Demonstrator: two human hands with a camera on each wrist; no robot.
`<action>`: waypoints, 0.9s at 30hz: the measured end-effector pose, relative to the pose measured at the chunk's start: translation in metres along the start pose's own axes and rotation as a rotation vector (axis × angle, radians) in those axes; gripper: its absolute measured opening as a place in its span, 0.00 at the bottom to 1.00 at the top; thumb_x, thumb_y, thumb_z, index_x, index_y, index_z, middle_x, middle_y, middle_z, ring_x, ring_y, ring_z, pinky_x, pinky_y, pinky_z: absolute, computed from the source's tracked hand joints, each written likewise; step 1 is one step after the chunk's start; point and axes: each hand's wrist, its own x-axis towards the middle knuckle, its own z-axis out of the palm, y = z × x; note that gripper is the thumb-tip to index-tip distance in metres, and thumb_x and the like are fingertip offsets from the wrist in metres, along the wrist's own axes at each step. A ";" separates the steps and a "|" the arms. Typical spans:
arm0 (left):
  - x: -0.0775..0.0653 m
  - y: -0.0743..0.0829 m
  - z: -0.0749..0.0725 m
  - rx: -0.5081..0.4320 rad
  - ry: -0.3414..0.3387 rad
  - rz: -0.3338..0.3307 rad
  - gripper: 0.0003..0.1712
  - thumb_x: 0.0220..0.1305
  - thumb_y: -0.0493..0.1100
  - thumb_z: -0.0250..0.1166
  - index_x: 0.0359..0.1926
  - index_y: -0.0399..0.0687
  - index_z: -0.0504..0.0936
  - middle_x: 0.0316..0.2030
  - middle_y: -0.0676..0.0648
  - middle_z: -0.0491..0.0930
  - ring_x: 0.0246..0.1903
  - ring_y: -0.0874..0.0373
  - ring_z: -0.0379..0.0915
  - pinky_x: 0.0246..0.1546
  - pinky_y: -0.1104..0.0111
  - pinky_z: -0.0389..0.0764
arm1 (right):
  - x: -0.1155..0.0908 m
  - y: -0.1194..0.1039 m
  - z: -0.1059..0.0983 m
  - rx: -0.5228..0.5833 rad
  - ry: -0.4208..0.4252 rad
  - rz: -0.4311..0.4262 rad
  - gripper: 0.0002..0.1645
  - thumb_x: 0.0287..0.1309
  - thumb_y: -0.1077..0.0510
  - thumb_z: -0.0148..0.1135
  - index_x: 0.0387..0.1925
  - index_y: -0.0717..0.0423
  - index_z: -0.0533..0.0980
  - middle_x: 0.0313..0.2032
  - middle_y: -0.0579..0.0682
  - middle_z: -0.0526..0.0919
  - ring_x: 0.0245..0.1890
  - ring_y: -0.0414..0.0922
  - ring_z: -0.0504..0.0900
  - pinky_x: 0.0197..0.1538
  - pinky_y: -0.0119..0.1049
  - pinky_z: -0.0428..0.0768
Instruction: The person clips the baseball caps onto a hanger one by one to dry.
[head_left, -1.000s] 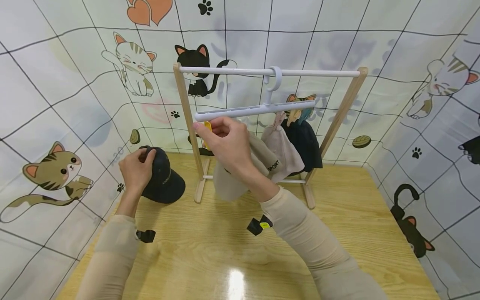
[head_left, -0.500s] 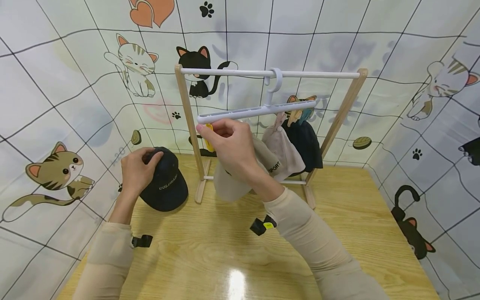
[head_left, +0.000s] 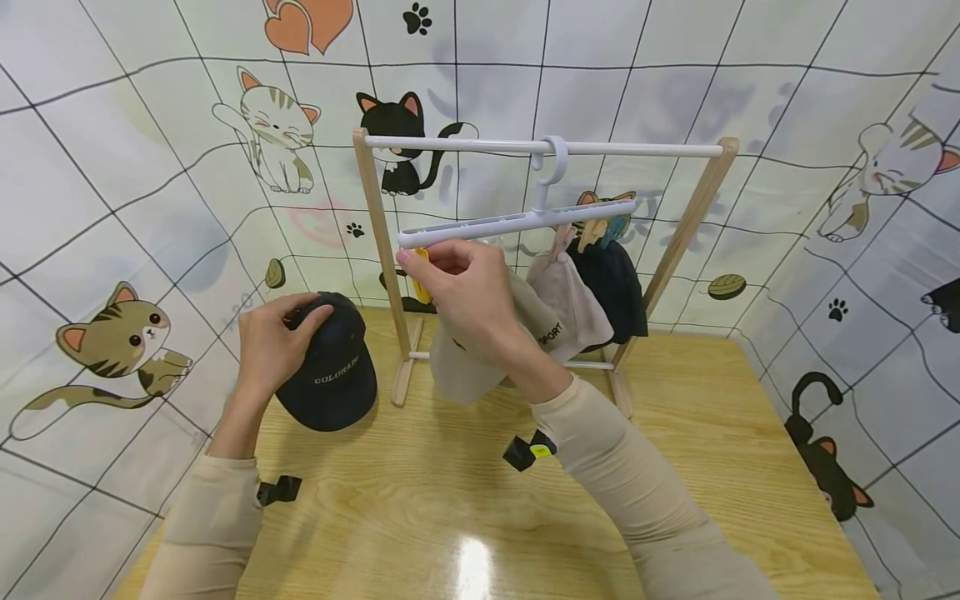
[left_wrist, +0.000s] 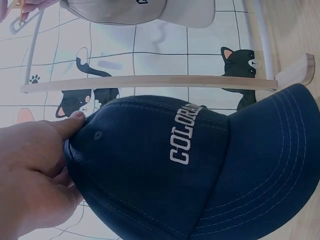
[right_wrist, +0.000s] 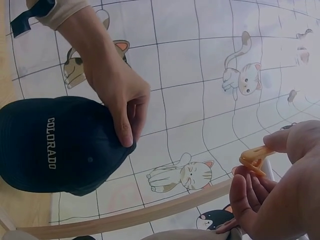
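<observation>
My left hand [head_left: 272, 343] grips the top of a navy baseball cap [head_left: 341, 362], lettered COLORADO, beside the rack's left post. In the left wrist view, the thumb and fingers pinch the crown of the cap [left_wrist: 145, 155] and its brim points away from the hand. With thumb and fingers, my right hand [head_left: 476, 292] pinches a yellow-orange clothespin [right_wrist: 254, 159] just below the left end of a white hanger [head_left: 487, 225]. That hanger hooks over the rack's rod and tilts down to the left. Behind the right hand hangs a beige cap [head_left: 465, 371], partly hidden.
The wooden rack [head_left: 686, 221] with its white rod [head_left: 637, 150] stands at the table's back. A pale pink cap [head_left: 573, 304] and a dark cap [head_left: 622, 292] hang at the hanger's right, near pink, peach and teal clips [head_left: 617, 229]. Cat-printed cloth surrounds the wooden table [head_left: 420, 500].
The navy cap has swung round and lower, its lettering coming to face the head camera. My left wrist has shifted a little left. The right hand stays almost still with the clothespin.
</observation>
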 end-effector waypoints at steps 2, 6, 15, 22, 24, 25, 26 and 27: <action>0.000 0.002 -0.002 -0.008 -0.003 0.005 0.16 0.70 0.38 0.80 0.54 0.35 0.94 0.42 0.30 0.94 0.35 0.32 0.91 0.39 0.90 0.65 | 0.000 0.000 0.000 0.002 0.003 0.006 0.15 0.69 0.45 0.81 0.43 0.51 0.91 0.38 0.54 0.92 0.34 0.45 0.87 0.36 0.34 0.81; 0.001 0.008 -0.005 -0.008 -0.022 0.013 0.16 0.69 0.39 0.81 0.54 0.37 0.94 0.40 0.32 0.94 0.33 0.34 0.89 0.38 0.89 0.65 | 0.001 0.002 0.001 0.011 0.010 0.008 0.16 0.69 0.46 0.81 0.44 0.54 0.89 0.36 0.50 0.90 0.33 0.46 0.87 0.36 0.35 0.82; 0.004 0.017 -0.008 -0.045 -0.066 0.035 0.15 0.66 0.39 0.83 0.51 0.39 0.96 0.35 0.36 0.95 0.32 0.39 0.88 0.37 0.88 0.69 | 0.002 0.003 -0.001 0.025 0.002 0.019 0.16 0.68 0.46 0.81 0.44 0.54 0.88 0.36 0.48 0.90 0.33 0.44 0.86 0.37 0.34 0.86; 0.006 0.026 -0.012 -0.121 -0.120 0.041 0.13 0.66 0.39 0.84 0.50 0.44 0.97 0.35 0.40 0.96 0.31 0.77 0.84 0.37 0.87 0.73 | 0.003 0.004 -0.003 0.015 -0.014 0.021 0.16 0.67 0.45 0.82 0.43 0.52 0.89 0.35 0.47 0.90 0.34 0.43 0.84 0.36 0.33 0.80; 0.006 0.027 -0.013 -0.155 -0.147 0.046 0.12 0.66 0.38 0.83 0.49 0.45 0.97 0.35 0.41 0.96 0.32 0.87 0.77 0.37 0.86 0.75 | 0.003 0.004 -0.004 0.029 -0.021 0.017 0.15 0.67 0.46 0.82 0.43 0.52 0.90 0.34 0.47 0.90 0.32 0.43 0.83 0.34 0.33 0.80; 0.005 0.028 -0.014 -0.171 -0.162 0.049 0.11 0.66 0.37 0.83 0.49 0.45 0.97 0.35 0.41 0.96 0.33 0.88 0.77 0.37 0.86 0.76 | 0.004 0.004 -0.004 0.037 -0.025 0.014 0.15 0.67 0.47 0.82 0.43 0.53 0.90 0.34 0.47 0.90 0.31 0.43 0.83 0.34 0.33 0.80; 0.005 0.029 -0.014 -0.185 -0.176 0.050 0.11 0.67 0.37 0.83 0.49 0.45 0.97 0.36 0.42 0.96 0.33 0.87 0.78 0.37 0.86 0.76 | 0.004 0.004 -0.004 0.043 -0.029 0.012 0.15 0.67 0.47 0.82 0.44 0.53 0.90 0.33 0.46 0.90 0.31 0.43 0.83 0.34 0.33 0.81; 0.005 0.029 -0.014 -0.198 -0.192 0.051 0.10 0.67 0.37 0.82 0.49 0.46 0.97 0.37 0.42 0.96 0.34 0.86 0.79 0.38 0.85 0.77 | 0.004 0.004 -0.004 0.046 -0.033 0.009 0.14 0.67 0.48 0.82 0.44 0.53 0.91 0.33 0.46 0.90 0.30 0.43 0.84 0.34 0.33 0.83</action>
